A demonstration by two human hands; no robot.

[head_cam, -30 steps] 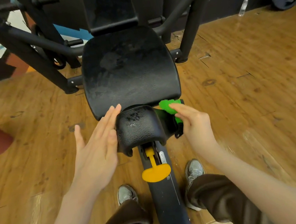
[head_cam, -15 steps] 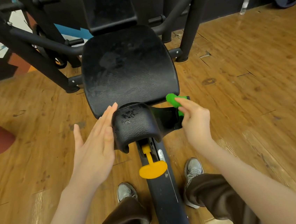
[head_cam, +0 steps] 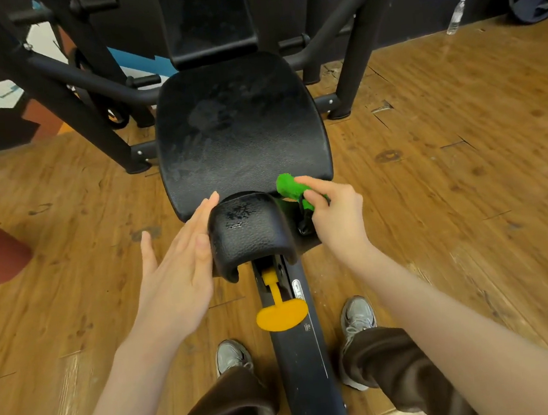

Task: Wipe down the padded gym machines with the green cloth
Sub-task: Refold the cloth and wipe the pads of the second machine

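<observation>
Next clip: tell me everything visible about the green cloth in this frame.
The green cloth is bright green and looks fuzzy, like microfibre or towelling. It is bunched into a small wad, not spread flat. The right hand pinches it between thumb and fingers, which cover part of it. It sits at the right side of the small black pad, just in front of the large seat pad; whether it presses on either pad cannot be told.

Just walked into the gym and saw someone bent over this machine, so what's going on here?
A person is wiping a padded gym machine. The right hand pinches a bunched green cloth at the right side of the small black pad, just below the large seat pad. The left hand lies flat and open against the small pad's left side. The seat pad shows smears.
</observation>
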